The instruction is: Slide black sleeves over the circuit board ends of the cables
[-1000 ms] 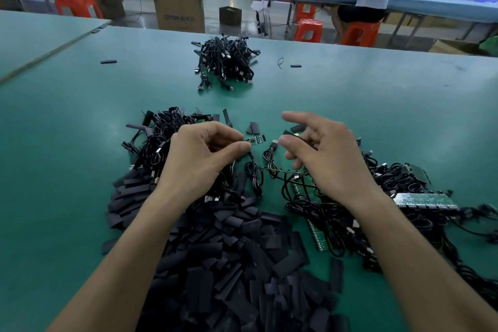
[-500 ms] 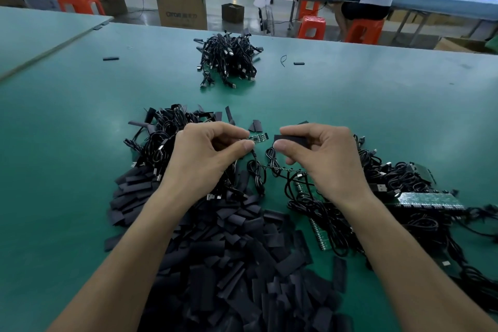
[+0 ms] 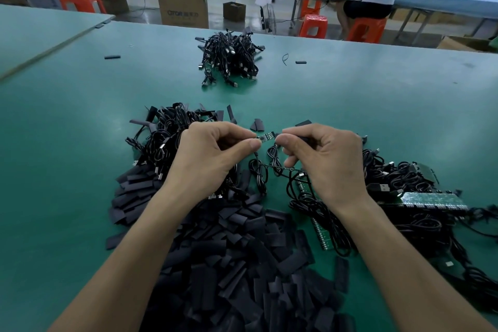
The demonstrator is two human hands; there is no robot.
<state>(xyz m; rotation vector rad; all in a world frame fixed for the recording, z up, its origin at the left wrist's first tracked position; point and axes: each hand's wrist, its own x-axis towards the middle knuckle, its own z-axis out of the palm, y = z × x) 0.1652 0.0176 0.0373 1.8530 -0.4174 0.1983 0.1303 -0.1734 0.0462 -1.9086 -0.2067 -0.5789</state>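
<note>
My left hand [image 3: 210, 153] pinches a black cable just behind its small green circuit board [image 3: 265, 136], which points to the right. My right hand [image 3: 326, 159] pinches a black sleeve [image 3: 303, 139] between thumb and forefinger; the sleeve's open end meets the tip of the board. The cable [image 3: 257, 172] hangs in loops below both hands. A big heap of flat black sleeves [image 3: 229, 250] lies under my forearms.
Tangled black cables [image 3: 161, 140] lie left of my left hand. More cables and green board strips [image 3: 433, 201] lie at the right. A further cable pile [image 3: 231, 58] sits far across the green table [image 3: 377, 105]. Stools, boxes and a seated person are beyond.
My right hand picked up a black sleeve and brought it left to the tip of the circuit board. The left hand has held the cable still.
</note>
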